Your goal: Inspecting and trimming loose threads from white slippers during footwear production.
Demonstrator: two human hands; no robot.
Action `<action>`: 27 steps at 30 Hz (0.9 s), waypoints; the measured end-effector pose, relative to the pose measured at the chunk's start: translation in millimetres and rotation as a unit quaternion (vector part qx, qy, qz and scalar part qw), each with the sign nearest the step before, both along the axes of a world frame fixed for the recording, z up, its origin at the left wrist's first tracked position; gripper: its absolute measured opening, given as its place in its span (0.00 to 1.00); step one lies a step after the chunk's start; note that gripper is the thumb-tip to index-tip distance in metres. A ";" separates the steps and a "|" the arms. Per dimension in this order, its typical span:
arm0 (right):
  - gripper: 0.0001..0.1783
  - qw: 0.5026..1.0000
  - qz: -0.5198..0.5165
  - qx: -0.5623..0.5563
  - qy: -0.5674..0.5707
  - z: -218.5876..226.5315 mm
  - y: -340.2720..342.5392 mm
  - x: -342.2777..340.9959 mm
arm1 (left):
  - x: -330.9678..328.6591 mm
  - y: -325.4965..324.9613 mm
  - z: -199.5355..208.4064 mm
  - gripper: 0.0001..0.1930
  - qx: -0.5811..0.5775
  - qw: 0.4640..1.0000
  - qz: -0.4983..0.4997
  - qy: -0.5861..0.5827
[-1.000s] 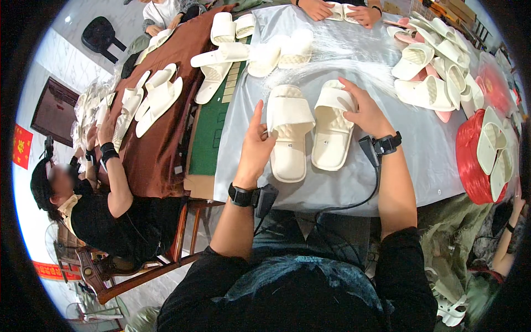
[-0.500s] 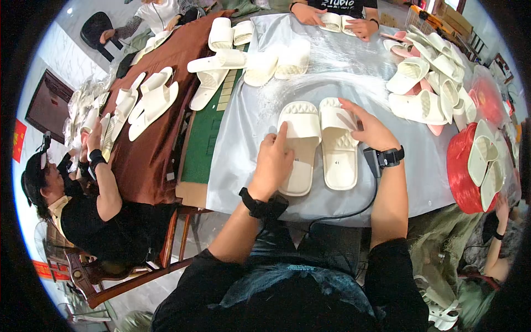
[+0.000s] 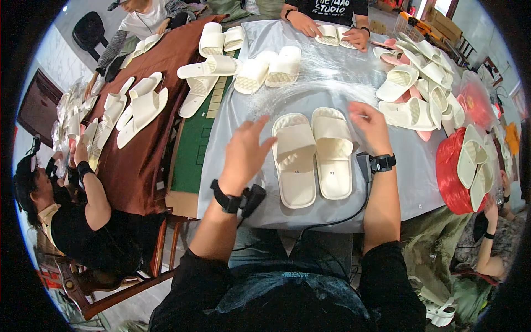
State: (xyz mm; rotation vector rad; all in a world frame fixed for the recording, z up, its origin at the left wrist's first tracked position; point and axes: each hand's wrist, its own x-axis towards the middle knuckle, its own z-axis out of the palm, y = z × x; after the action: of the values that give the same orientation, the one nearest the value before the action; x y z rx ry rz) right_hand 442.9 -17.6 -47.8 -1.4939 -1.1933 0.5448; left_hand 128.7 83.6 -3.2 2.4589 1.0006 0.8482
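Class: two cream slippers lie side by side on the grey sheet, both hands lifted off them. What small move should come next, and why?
Probably lower the left hand and right hand onto the pair of slippers: both hands hover open, holding nothing, and the pair lies aligned between them.

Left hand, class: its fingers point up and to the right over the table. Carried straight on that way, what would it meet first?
Probably the left cream slipper of the pair; the left hand seems raised above the grey table cover, so depth is uncertain.
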 end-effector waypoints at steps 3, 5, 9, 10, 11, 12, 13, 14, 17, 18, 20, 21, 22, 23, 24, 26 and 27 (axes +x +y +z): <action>0.11 0.981 -0.179 0.080 0.014 2.2 -1.2 9.8 | 0.9 35.8 11.4 0.20 0.027 1.000 0.012 -0.007; 0.10 0.975 -0.205 0.086 0.006 1.9 -7.8 25.8 | 6.0 60.5 12.0 0.19 0.030 0.999 -0.004 -0.024; 0.08 0.967 -0.240 0.072 -0.044 9.2 -18.6 49.1 | 20.5 100.7 -12.9 0.17 0.039 0.996 -0.046 -0.063; 0.08 0.968 -0.231 0.056 -0.079 12.1 -20.0 55.7 | 24.9 106.8 -20.1 0.17 0.032 0.995 -0.051 -0.078; 0.09 0.960 -0.232 0.034 -0.156 14.2 -18.9 61.4 | 27.2 113.5 -27.9 0.17 0.035 0.996 -0.065 -0.051; 0.09 0.958 -0.237 0.030 -0.161 12.5 -14.9 64.9 | 27.4 114.8 -39.0 0.17 0.031 0.996 -0.071 -0.054; 0.09 0.960 -0.213 -0.010 -0.182 11.6 -11.5 65.8 | 28.4 112.5 -49.5 0.19 0.081 0.995 -0.057 -0.012; 0.09 0.960 -0.187 -0.048 -0.201 10.3 -8.4 66.1 | 29.7 112.2 -58.2 0.20 0.132 0.990 -0.041 0.030; 0.07 0.922 -0.179 -0.152 -0.309 9.1 0.9 61.8 | 35.1 114.4 -66.5 0.22 0.105 0.992 -0.046 0.050; 0.07 0.921 -0.180 -0.151 -0.311 4.6 5.4 61.3 | 33.3 116.0 -66.6 0.22 0.113 0.992 -0.043 0.045; 0.05 0.872 -0.228 -0.242 -0.360 -6.7 13.0 57.3 | 30.2 120.5 -80.6 0.22 0.102 0.993 -0.044 0.033; 0.05 0.865 -0.236 -0.227 -0.380 -14.3 15.9 51.5 | 28.8 123.7 -86.7 0.22 0.089 0.995 -0.042 0.022; 0.05 0.864 -0.236 -0.225 -0.383 -19.0 16.3 49.3 | 28.7 123.1 -87.2 0.22 0.091 0.995 -0.041 0.019; 0.05 0.859 -0.254 -0.239 -0.375 -22.9 17.3 48.1 | 28.8 122.5 -87.7 0.22 0.082 0.996 -0.040 0.012; 0.05 0.854 -0.269 -0.252 -0.366 -25.0 18.3 46.3 | 27.6 122.1 -87.6 0.22 0.073 0.997 -0.036 0.006; 0.05 0.857 -0.251 -0.250 -0.375 -27.2 16.8 46.0 | 27.4 121.7 -88.0 0.22 0.075 0.997 -0.031 0.005; 0.05 0.871 -0.254 -0.234 -0.348 -26.1 16.2 42.7 | 26.4 120.8 -87.7 0.22 0.075 0.997 -0.029 0.008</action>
State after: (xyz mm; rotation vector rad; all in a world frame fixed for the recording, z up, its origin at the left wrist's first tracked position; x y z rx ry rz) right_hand 485.6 -1.5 -73.9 -2.4586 -1.1522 -0.1110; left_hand 155.1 204.4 -90.9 2.6095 0.8966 0.9165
